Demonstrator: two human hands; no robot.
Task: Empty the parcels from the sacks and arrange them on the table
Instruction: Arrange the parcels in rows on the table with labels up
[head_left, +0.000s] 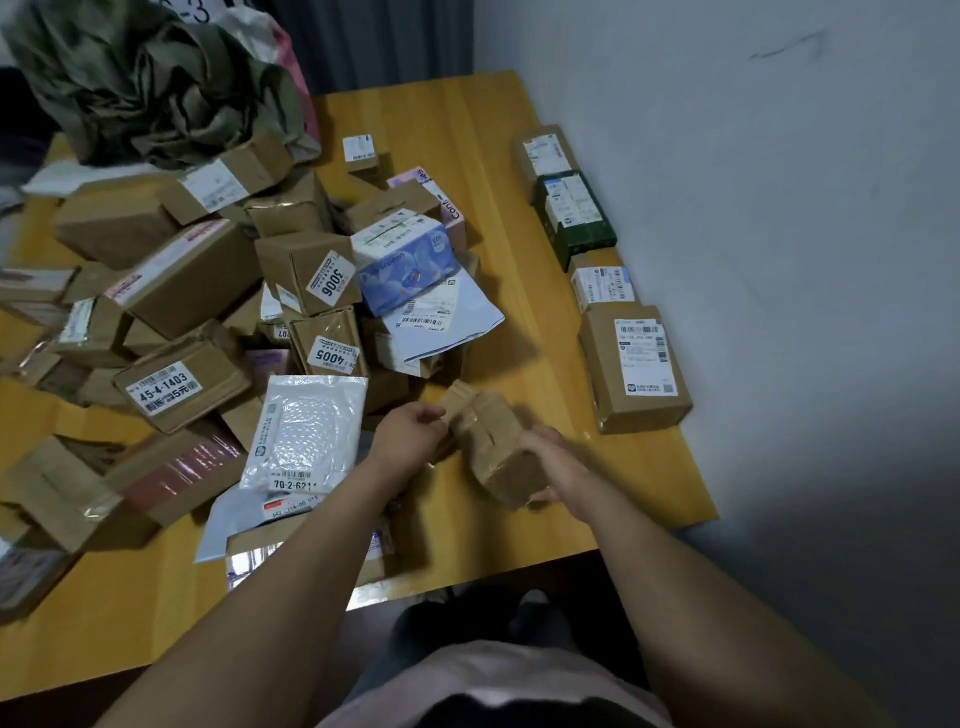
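I hold a small taped cardboard box (488, 441) just above the wooden table (493, 218), near its front right part. My left hand (410, 434) pinches its left end and my right hand (553, 462) grips its right end from below. A big heap of parcels (218, 322) covers the left and middle of the table: brown boxes, a white bubble mailer (306, 431), a blue tissue pack (405, 265). A crumpled green sack (150, 78) lies at the back left. Along the wall edge stands a row of parcels, the nearest a labelled brown box (634, 369).
The row by the wall also holds a dark green box (576, 218), a small labelled box (602, 286) and a brown box (545, 153) at the far end. A small box (361, 153) stands alone mid-table. Bare wood lies between heap and row. The grey wall (779, 208) bounds the right side.
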